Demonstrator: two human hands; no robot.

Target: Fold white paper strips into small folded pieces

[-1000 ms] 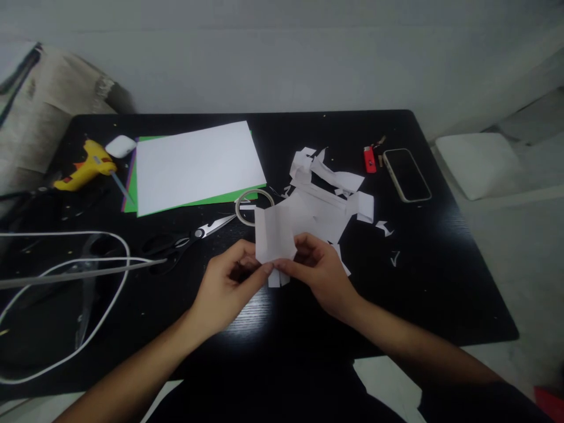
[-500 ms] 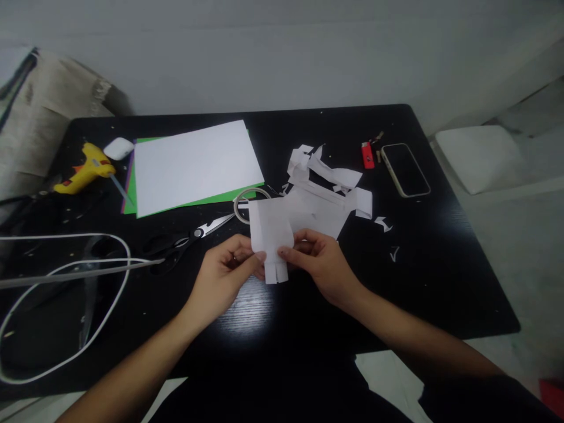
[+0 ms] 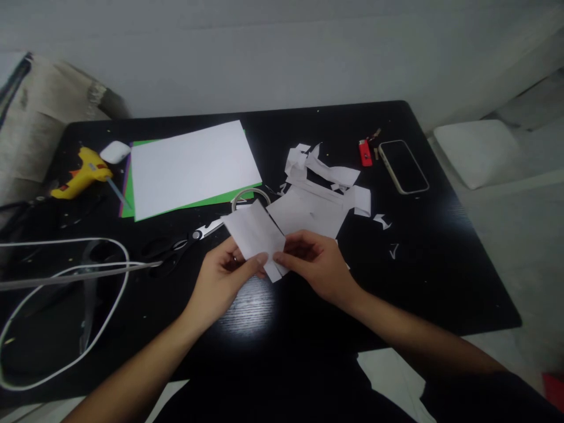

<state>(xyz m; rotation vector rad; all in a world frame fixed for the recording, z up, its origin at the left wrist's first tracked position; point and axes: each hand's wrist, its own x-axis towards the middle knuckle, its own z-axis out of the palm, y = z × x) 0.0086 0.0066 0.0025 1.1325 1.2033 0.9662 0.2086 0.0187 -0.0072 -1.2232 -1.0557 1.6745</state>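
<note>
Between my hands is a white paper cutout (image 3: 255, 230), tilted to the upper left, with a slit tab at its lower end. My left hand (image 3: 227, 267) pinches its lower left edge, thumb on top. At the lower right edge, my right hand (image 3: 315, 261) grips it between thumb and fingers; some fingertips are hidden behind the paper. White paper scraps (image 3: 315, 205) lie on the black table just behind. A roll of tape (image 3: 235, 202) sits partly covered beyond the cutout. Black-handled scissors (image 3: 196, 235) lie left of it, blades toward the paper.
White sheets on green paper (image 3: 194, 167) lie at the back left, beside a yellow glue gun (image 3: 86, 173) and a white case (image 3: 115, 152). A white cable (image 3: 126, 255) loops across the left side. A red lighter (image 3: 365, 153) and a phone (image 3: 403, 167) are at the back right.
The paper cutout has turned from upright to leaning left, its top swinging toward the scissors. Both hands keep hold of it in nearly the same place.
</note>
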